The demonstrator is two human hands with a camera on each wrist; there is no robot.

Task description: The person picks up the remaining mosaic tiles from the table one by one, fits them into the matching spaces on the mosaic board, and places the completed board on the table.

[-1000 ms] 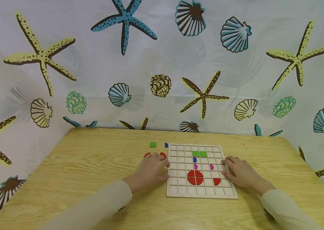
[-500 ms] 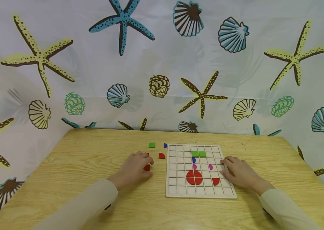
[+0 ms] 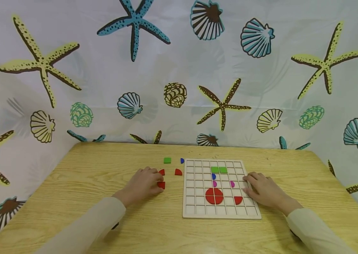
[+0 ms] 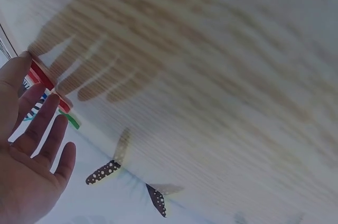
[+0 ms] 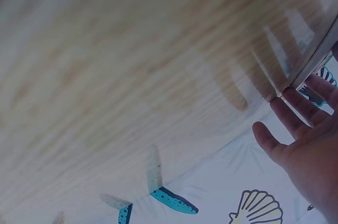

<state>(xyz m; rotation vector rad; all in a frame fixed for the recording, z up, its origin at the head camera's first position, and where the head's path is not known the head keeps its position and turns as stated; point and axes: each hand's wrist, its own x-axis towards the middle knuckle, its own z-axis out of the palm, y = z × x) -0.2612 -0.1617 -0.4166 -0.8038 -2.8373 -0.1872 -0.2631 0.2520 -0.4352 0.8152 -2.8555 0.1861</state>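
Observation:
My left hand (image 3: 141, 184) is at the table left of the board, fingers loosely spread around a red quarter-circle piece (image 3: 161, 185). In the left wrist view, the thumb and straight fingers (image 4: 53, 129) lie close to red pieces (image 4: 42, 75); contact is hard to tell. Another red quarter-circle piece (image 3: 161, 172) sits by the fingertips, partly covered. My right hand (image 3: 264, 190) rests at the right edge of the white grid board (image 3: 194, 210), fingers extended. On the board are a red circle (image 3: 210, 192) of joined pieces, a red quarter (image 3: 238, 200), two green squares (image 3: 219, 170), and small blue and magenta half-circles.
Beyond the left hand lie a green square (image 3: 167, 160), a blue half-circle (image 3: 182, 161) and a third red quarter (image 3: 178, 172). A cloth (image 3: 153, 70) printed with starfish and shells hangs behind and beside the wooden table (image 3: 96, 169).
My left hand has moved left from the board's left edge to the loose red pieces, uncovering one of them near the board. The right hand stays at the board's right edge.

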